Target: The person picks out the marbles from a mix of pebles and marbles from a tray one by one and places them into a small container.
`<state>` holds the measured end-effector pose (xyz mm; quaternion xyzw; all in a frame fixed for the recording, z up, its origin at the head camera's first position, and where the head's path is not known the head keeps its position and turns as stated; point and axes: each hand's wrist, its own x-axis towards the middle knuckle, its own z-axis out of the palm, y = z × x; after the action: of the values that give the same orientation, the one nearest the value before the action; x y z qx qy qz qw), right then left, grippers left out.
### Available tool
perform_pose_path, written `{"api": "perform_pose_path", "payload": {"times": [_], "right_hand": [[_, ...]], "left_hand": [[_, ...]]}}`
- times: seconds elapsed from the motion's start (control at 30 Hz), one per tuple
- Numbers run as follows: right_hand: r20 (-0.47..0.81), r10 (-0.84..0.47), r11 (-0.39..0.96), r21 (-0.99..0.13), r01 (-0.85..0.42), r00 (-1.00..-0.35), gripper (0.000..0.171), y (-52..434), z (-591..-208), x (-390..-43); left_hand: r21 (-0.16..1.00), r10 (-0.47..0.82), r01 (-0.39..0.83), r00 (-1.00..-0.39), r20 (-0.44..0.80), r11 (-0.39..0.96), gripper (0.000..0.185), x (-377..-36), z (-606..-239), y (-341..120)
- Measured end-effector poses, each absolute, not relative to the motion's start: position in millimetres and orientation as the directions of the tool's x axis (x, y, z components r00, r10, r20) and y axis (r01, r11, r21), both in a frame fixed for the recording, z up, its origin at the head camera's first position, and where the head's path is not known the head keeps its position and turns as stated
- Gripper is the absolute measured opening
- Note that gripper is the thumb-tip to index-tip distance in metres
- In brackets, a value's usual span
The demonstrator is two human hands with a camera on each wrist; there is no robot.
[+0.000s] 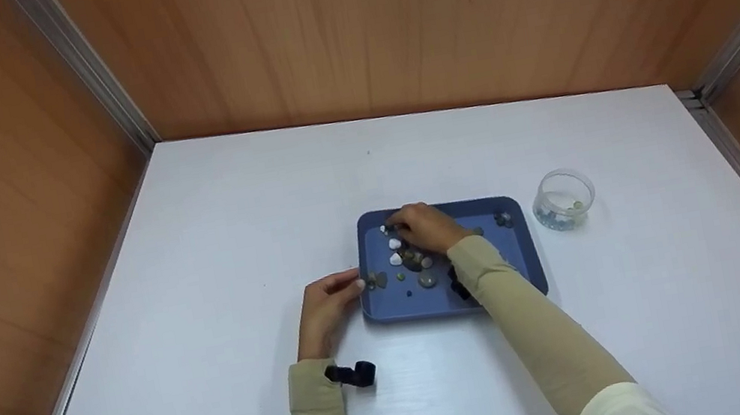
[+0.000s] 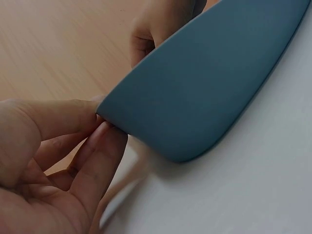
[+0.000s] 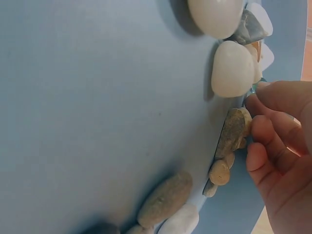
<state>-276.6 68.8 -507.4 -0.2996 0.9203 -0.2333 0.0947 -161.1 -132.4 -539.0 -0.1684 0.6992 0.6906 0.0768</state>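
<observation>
While I watch from the head view, the white table (image 1: 213, 265) carries a blue tray (image 1: 530, 263) near its middle, with a clear jar (image 1: 564, 198) just beside the tray toward the right edge. My left hand (image 1: 324, 312) pinches the tray's left rim between thumb and fingertips. My right hand (image 1: 428, 226) reaches into the tray's far left corner, fingertips (image 3: 257, 131) curled onto a tan pebble (image 3: 234, 129) beside white stones (image 3: 232, 68).

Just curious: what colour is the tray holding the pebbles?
Blue, a muted slate shade; the tray shows best in the head view.
</observation>
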Motion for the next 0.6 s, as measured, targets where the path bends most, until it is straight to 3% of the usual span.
{"api": "perform_pose_path", "payload": {"times": [0.6], "right_hand": [[-0.015,-0.618,0.691,-0.489,-0.533,-0.786,0.021,75.1,-510.7,-274.4]], "left_hand": [[0.938,-0.130,-0.347,-0.929,-0.347,-0.026,0.029,-160.3,-539.1,-132.4]]}}
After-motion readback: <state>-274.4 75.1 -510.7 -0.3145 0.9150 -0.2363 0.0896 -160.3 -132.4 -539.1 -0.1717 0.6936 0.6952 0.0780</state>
